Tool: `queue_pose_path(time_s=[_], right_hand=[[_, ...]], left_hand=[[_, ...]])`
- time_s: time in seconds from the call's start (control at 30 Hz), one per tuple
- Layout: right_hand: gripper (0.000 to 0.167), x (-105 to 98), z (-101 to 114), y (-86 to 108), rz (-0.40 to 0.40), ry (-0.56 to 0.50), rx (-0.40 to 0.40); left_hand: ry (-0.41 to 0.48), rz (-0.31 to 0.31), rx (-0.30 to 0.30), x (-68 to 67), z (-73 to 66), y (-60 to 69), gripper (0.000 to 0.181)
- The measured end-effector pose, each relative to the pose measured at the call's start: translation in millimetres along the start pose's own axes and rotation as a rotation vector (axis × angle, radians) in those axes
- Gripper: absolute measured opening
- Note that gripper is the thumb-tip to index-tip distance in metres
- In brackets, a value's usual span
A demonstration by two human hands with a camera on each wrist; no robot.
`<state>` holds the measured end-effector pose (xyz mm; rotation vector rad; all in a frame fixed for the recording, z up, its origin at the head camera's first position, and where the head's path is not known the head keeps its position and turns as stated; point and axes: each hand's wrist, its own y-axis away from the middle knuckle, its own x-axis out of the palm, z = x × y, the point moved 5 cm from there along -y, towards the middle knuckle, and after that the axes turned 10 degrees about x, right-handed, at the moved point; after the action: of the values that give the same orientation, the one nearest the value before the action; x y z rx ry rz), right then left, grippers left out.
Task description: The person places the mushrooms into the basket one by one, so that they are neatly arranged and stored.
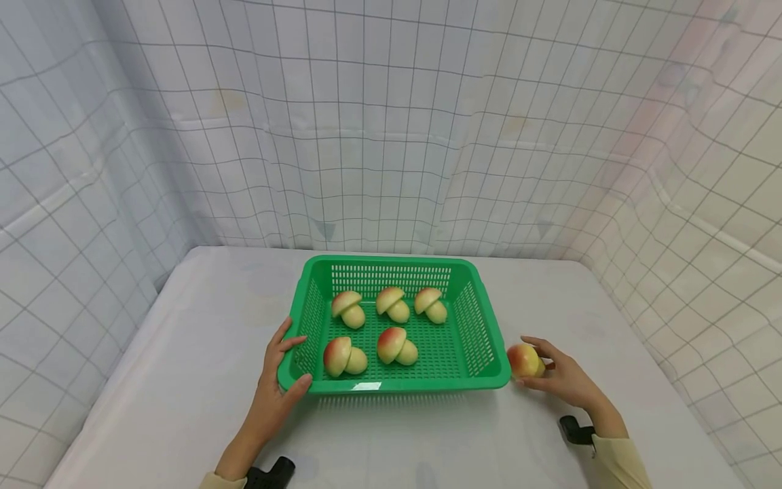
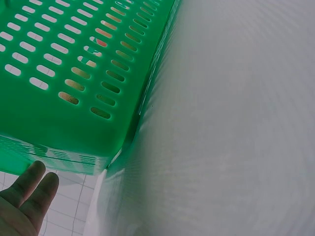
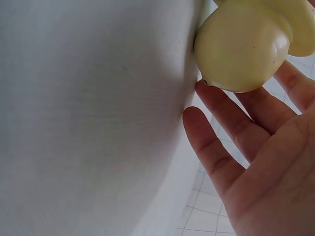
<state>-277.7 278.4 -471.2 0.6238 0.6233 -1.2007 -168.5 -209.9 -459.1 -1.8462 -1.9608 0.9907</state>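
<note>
Several mushrooms [image 1: 397,345], pale yellow with red-tinged caps, lie in two rows in a green plastic basket [image 1: 427,385]. At the basket's left front corner, my left hand [image 1: 275,387] rests its thumb and index finger on the rim. Two of its fingers [image 2: 42,194] look straight beside the basket wall in the left wrist view. Just right of the basket, my right hand [image 1: 565,377] holds another mushroom [image 1: 524,360] between thumb and fingers. The right wrist view shows this mushroom's smooth yellow rounded part [image 3: 241,46] against the fingers; the thumb is hidden there.
The basket stands on a white-covered table [image 1: 201,339]. White grid-patterned curtains [image 1: 391,136] hang behind and on both sides. A black wrist device [image 1: 271,472] sits at the left wrist and another device [image 1: 576,430] at the right.
</note>
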Motion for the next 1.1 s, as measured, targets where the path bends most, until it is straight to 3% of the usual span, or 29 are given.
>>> queue_pose_path(time_s=[1.1], right_hand=[[0.065, 1.2, 1.3, -3.7, -0.144, 0.026, 0.04]], left_hand=[[-0.003, -0.002, 0.0, 0.3, 0.6, 0.4, 0.054]])
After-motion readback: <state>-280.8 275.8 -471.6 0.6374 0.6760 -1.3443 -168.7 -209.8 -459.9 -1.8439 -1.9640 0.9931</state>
